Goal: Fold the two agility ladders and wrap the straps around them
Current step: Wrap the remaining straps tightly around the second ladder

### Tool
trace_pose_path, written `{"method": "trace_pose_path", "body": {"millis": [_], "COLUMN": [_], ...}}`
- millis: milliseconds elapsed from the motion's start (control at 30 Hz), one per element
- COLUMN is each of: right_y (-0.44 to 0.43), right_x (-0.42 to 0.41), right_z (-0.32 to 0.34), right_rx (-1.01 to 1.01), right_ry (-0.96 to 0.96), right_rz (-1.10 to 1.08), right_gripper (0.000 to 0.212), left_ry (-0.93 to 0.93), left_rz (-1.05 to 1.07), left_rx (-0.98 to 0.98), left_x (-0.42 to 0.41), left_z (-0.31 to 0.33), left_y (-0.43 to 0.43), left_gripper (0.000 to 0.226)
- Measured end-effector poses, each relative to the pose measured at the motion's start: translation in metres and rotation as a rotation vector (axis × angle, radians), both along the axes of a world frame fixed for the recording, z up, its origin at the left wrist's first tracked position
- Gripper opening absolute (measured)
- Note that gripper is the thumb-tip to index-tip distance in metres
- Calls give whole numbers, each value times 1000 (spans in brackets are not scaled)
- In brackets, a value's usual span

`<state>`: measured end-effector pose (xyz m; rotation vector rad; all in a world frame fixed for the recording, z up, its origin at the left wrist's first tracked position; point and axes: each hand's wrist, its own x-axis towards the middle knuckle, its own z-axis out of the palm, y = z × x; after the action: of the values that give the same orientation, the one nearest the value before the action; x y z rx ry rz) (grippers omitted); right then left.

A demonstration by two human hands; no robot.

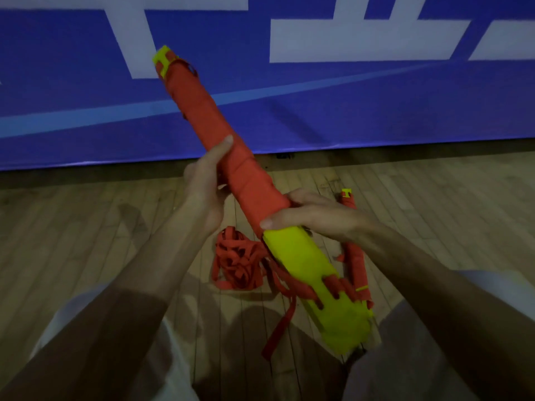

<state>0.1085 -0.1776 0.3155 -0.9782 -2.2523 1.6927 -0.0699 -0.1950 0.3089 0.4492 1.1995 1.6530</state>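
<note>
Two bare hands hold one folded agility ladder up off the wooden floor, and the bundle runs as a slant from the upper left of the frame down to the lower right. At centre left, the left hand grips the middle of the bundle; its thumb lies straight along the near face and points up the slant, while its fingers curl round behind, mostly hidden. Below and between the forearms, a loose heap of strap lies tangled on the floor, just beside the ladder's lower half. A red strap is wound in close turns over the upper and middle length of the held ladder, leaving a yellow tip at the top and the yellow lower part bare; a loose strap end hangs from the slots near the bottom. Right of centre, the right hand clasps the bundle at the lower edge of the winding; its thumb presses across the near face and its fingers curl over the far side. Behind that wrist, the second agility ladder lies on the floor, wrapped in red. A blue banner with white lettering fills the top; pale trouser legs show in the lower corners.
</note>
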Motion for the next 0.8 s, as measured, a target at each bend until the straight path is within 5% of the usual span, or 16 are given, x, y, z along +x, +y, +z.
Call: {"method": "trace_pose_path", "body": {"millis": [167,267,400,533,633,800], "right_y": [-6,-8,-12,-8,-5,-14], "right_x": [2,-7,-11,-13,-10,-11], "right_z": [4,4,6,3,2,0], "right_rx": [-140,17,41,167,340,497], "right_ry": [134,47,-42,-211,-304,-467], "right_rz": [71,107,180,163,106,164], "right_gripper": [29,74,44,66,57,57], "left_ry": [-517,-564,-492,-368,-141,22], "left_rz": [-321,-401,-366,-374,-200,62], "left_rx": [359,402,261,141,-4,-133], "left_x": [10,8,2,-4,-10,-16], "left_z": [14,14,9,10,6,-9], "left_y": [-16,-21,-22,-18,-7,10], "left_gripper": [52,52,39,24,15,31]}}
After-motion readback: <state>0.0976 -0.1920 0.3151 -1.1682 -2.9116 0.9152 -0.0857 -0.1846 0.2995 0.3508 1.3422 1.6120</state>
